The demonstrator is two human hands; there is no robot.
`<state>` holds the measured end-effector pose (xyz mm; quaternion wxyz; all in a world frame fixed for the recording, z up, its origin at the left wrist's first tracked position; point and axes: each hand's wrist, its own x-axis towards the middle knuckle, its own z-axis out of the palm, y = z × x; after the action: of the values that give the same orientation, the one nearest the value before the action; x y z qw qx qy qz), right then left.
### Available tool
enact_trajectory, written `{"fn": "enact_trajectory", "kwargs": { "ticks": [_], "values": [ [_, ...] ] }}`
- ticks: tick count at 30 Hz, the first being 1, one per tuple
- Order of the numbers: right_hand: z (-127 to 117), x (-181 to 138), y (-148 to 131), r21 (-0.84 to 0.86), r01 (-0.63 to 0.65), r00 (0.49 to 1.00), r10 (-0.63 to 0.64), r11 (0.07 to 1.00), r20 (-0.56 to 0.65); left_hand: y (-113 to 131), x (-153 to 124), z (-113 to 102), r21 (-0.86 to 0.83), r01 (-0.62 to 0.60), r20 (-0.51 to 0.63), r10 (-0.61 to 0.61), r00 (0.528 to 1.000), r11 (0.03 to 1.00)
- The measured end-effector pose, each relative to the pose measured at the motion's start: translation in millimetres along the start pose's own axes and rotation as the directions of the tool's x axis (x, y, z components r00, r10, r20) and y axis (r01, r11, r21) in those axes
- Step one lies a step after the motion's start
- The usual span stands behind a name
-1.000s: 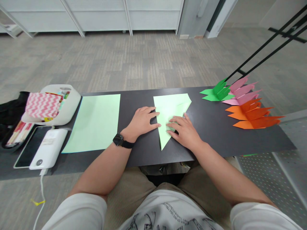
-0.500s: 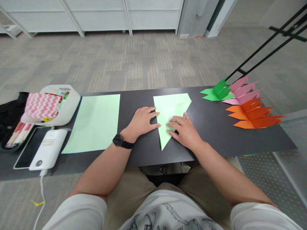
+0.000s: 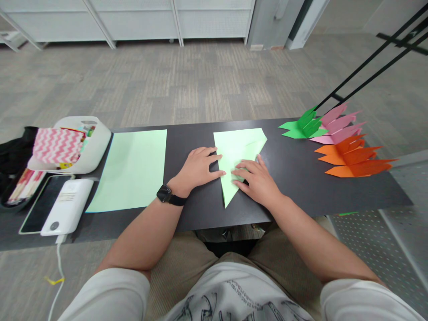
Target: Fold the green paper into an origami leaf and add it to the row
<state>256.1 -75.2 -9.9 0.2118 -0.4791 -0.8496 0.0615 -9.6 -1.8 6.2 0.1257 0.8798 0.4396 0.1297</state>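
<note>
A pale green sheet of paper (image 3: pixel 234 145), folded to a point at its near end, lies on the dark table in front of me. My left hand (image 3: pixel 199 167) rests at its left edge, fingers apart, the fingertips touching the paper. On the lower right part of the fold lies my right hand (image 3: pixel 257 180), fingers spread and pressing down; its palm hides some of the right edge. Neither hand grasps anything. To the left, a flat pale green sheet (image 3: pixel 135 169) lies unfolded.
Folded paper shapes in green (image 3: pixel 302 127), pink (image 3: pixel 337 125) and orange (image 3: pixel 354 158) stand at the table's right end. Along the left are a white basket (image 3: pixel 95 147) with a pink zigzag-patterned item, a phone (image 3: pixel 42 207) and a white power bank (image 3: pixel 67 207) with a cable.
Both hands keep nearly the same place on the folded paper. The whole view has shifted very slightly, with things a little higher in it.
</note>
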Motion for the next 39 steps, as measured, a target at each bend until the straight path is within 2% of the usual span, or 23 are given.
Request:
{"fn": "enact_trajectory", "kwargs": {
  "ticks": [3,10,20,32,39],
  "values": [
    [-1,-1,-4,-0.032,-0.001,1.0,0.001,1.0,0.007,2,0,-1,0.011,0.008,0.016,-0.008,1.0,1.0],
    [-5,-10,-28,-0.144,-0.004,0.998,-0.006,0.99,-0.065,1,0,1,0.002,0.018,0.02,-0.018,1.0,1.0],
    [-6,-39,-48,-0.078,-0.079,0.996,0.075,0.994,-0.048,0,0,3,-0.007,0.011,0.011,-0.011,1.0,1.0],
    [-9,-43,-75,-0.117,-0.166,0.986,0.168,0.979,0.006,1,0,4,-0.022,0.027,0.016,-0.026,1.0,0.999],
    [-8,-48,-79,-0.094,-0.192,0.981,0.195,0.977,0.021,0,0,4,-0.02,0.012,0.013,-0.012,1.0,1.0]
  ]
}}
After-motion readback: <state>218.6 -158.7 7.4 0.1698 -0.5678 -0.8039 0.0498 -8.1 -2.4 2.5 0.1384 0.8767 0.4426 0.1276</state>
